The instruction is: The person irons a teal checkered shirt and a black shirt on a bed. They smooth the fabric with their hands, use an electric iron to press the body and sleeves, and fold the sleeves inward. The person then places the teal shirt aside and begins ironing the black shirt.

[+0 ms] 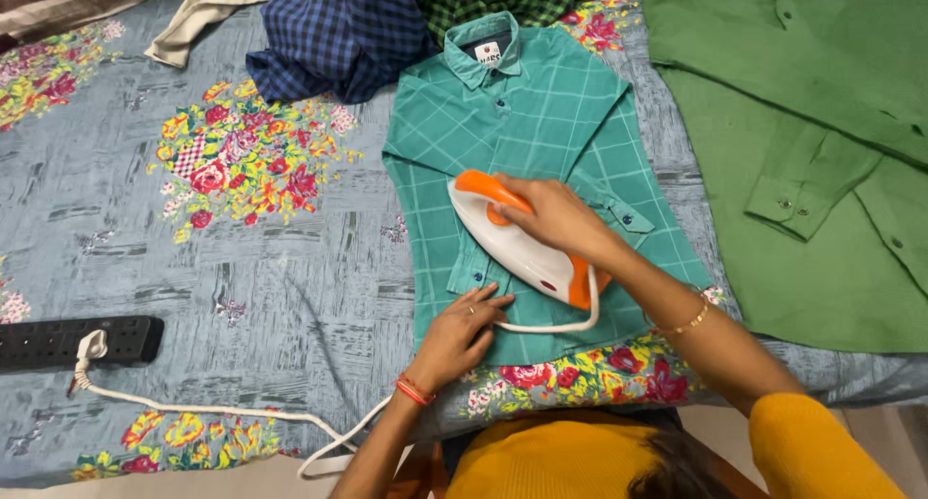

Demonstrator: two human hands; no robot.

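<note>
We are seeing a teal checked shirt [522,141], folded and buttoned, lying flat on a grey floral bedsheet [280,257], with a white-and-orange iron [517,243] sitting on its lower front, the right hand [556,219] wrapping closed fingers around the orange handle. The left hand [462,330] is pressing open, spread fingers flat on the shirt's hem beside the iron's white cord [222,412], which is trailing to a black power strip [77,341]. Soft cotton garments are surrounding it: a green shirt [822,151] spreading right, a blue checked shirt [333,35] bunching above.
</note>
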